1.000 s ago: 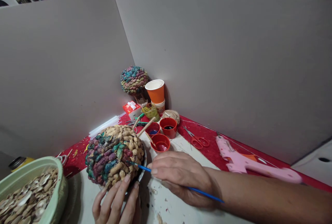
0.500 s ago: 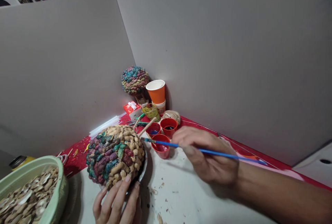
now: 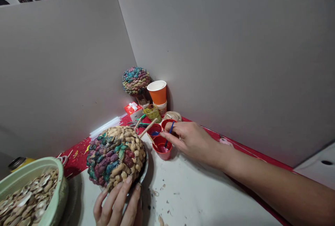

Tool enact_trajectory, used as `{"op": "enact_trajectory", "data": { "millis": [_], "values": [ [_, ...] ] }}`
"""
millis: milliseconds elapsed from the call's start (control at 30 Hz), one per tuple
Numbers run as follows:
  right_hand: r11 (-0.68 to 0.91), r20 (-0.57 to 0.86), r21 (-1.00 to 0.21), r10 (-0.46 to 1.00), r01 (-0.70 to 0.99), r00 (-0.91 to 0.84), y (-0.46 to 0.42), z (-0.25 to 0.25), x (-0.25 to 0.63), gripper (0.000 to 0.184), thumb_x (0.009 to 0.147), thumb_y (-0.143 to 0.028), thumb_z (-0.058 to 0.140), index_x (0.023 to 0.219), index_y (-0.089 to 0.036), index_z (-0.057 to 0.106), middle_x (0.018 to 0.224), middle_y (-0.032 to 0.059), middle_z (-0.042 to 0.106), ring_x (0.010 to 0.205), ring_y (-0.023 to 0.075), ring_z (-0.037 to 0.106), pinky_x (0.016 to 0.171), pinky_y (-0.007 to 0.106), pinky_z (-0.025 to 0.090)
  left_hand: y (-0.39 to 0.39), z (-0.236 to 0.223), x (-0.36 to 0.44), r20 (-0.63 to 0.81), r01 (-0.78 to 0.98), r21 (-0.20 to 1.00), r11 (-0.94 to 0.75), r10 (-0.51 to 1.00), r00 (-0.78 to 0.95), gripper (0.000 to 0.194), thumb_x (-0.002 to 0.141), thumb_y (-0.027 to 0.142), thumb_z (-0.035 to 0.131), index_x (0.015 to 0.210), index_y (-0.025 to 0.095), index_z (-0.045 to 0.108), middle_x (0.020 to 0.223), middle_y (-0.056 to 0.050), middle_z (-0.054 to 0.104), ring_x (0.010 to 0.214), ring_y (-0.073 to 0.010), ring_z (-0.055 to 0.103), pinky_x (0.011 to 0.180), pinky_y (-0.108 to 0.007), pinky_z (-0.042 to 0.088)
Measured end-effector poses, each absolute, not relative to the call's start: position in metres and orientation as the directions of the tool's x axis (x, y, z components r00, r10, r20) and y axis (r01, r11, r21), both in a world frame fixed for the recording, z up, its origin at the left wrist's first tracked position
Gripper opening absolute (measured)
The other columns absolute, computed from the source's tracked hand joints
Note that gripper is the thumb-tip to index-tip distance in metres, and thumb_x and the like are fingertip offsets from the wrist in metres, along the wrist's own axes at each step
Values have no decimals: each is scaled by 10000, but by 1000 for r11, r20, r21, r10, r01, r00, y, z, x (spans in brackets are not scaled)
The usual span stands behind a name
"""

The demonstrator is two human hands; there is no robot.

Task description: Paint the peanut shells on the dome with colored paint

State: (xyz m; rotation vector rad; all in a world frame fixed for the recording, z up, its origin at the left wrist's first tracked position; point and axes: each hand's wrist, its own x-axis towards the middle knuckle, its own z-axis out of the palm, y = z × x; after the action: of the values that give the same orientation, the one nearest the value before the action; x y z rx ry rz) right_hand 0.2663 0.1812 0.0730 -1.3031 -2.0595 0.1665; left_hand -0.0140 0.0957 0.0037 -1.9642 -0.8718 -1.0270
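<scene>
A dome covered in peanut shells [image 3: 115,156], partly painted purple, teal and red, rests on a metal bowl [image 3: 145,170]. My left hand [image 3: 119,203] steadies its near edge, fingertips on the lower shells; its thumb is hidden. Over the small red cups, my right hand [image 3: 187,137] has its thumb and fingers closed about a blue paintbrush [image 3: 169,135]. The brush tip is down in the front cup [image 3: 162,154], which holds pinkish-red paint and a wooden stick. Behind it stand a cup of blue paint [image 3: 155,131] and another red cup [image 3: 167,123], partly covered by my hand.
At the left, a green basket [image 3: 61,187] holds loose peanut shells. A painted peanut-shell tree [image 3: 136,81], orange paper cup [image 3: 158,95], yellowish glass [image 3: 152,113] and twine ball [image 3: 172,115] stand near the wall corner. Clear sticks [image 3: 106,126] lie behind the dome.
My right hand has moved left to the cups, and the paintbrush has swung from nearly level beside the dome to steep, tip in the front cup. My left hand stays put.
</scene>
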Motion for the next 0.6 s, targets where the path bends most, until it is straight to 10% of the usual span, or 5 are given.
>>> {"op": "enact_trajectory", "data": {
  "millis": [300, 600],
  "values": [
    [425, 347, -502, 897, 753, -274, 184, 67, 260, 296, 955, -223, 637, 664, -178, 652, 628, 24, 640, 543, 126, 463, 583, 287, 253, 95, 3, -15, 862, 818, -288, -498, 237, 449, 228, 862, 126, 694, 1017, 256, 798, 1019, -45, 798, 995, -163, 632, 1190, -348, 307],
    [423, 378, -728, 904, 540, -200, 189, 69, 264, 284, 955, -309, 585, 704, -187, 641, 646, 1, 629, 617, 135, 531, 611, 259, 402, 93, 2, -17, 853, 819, -296, -491, 251, 459, 296, 841, 122, 717, 1078, 285, 784, 1083, -28, 792, 1001, -170, 647, 1176, -363, 329]
  ]
}}
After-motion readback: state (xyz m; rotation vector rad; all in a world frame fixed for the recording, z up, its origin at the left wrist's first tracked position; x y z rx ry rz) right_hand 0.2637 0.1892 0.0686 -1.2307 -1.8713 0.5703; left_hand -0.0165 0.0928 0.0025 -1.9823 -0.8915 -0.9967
